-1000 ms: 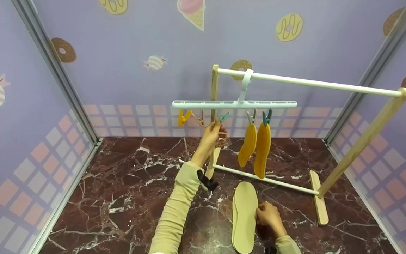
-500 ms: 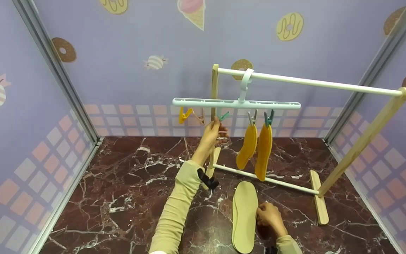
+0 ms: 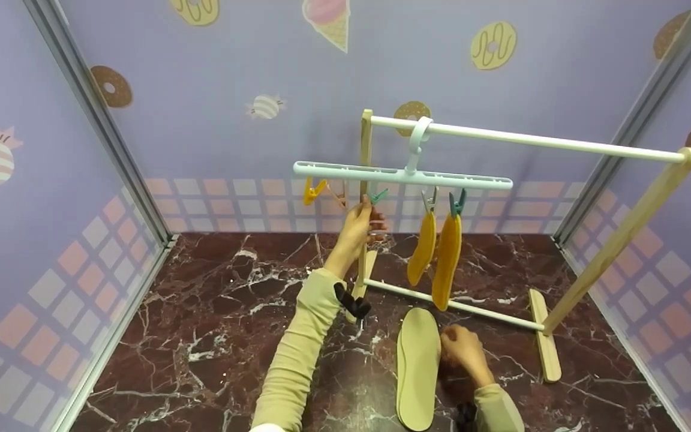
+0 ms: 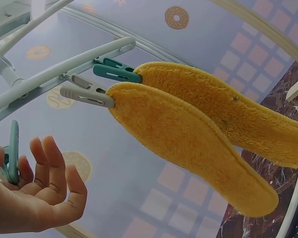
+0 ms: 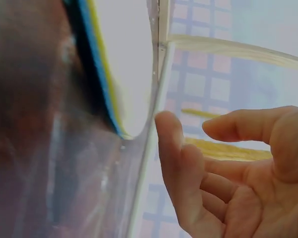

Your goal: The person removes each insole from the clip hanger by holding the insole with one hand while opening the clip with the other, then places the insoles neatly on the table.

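Note:
My left hand (image 3: 357, 228) pinches a green clothespin (image 4: 13, 153) under the white hanger (image 3: 459, 179), its other fingers loosely bent. To the right of that hand, a grey clothespin (image 4: 87, 94) and a dark green clothespin (image 4: 116, 72) each hold a fuzzy orange-yellow insole (image 4: 184, 139) hanging down. My right hand (image 3: 465, 350) is beside two overlapping beige insoles (image 3: 420, 372) on the table. In the right wrist view its thumb and forefinger are apart, with nothing between them, close to the tip of the insoles.
The hanger hooks over the white rail (image 3: 525, 140) of a wooden rack with an upright (image 3: 621, 240) and foot (image 3: 543, 336). A yellow clothespin (image 3: 314, 192) and a pink clothespin (image 3: 339, 196) hang at the hanger's left. Patterned walls enclose the dark marble tabletop (image 3: 219, 336).
The hanger has turned slightly, its left end shifting up in the head view and its right end down. My right hand has moved a little forward along the beige insoles' edge.

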The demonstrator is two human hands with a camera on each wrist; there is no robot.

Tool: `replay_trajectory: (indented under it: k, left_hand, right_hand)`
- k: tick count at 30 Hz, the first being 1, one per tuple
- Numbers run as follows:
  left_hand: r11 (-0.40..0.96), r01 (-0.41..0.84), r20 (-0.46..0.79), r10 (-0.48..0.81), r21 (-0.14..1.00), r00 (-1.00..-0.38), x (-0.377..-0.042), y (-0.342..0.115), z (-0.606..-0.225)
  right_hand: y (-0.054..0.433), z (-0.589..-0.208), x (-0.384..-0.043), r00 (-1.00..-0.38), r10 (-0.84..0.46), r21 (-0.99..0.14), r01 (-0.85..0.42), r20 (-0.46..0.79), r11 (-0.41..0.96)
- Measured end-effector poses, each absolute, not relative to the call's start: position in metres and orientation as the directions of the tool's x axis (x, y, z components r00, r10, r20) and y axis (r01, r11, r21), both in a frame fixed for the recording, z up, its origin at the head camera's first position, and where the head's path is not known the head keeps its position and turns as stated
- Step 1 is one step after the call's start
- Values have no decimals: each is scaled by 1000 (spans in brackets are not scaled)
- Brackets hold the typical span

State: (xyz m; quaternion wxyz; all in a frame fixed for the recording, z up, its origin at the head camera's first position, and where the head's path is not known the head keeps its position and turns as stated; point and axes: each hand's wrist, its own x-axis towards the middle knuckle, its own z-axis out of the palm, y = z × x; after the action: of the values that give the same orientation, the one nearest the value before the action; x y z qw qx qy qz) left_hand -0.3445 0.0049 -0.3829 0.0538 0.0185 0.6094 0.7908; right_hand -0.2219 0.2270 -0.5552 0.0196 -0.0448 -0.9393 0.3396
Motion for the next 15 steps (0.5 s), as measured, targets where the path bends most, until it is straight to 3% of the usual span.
replay_trajectory:
  k: [6,15]
  left_hand:
    - [-272,-84,-60,96,959,-994,-344,5,-382]
    - [-334,-121,-103,72,935,-992,-344,6,-380]
  right_hand:
    - [228,-546,-230,-993,106,-674,46,48,737]
    - [221,-525,-248,-960,69,-722,-155,270,674]
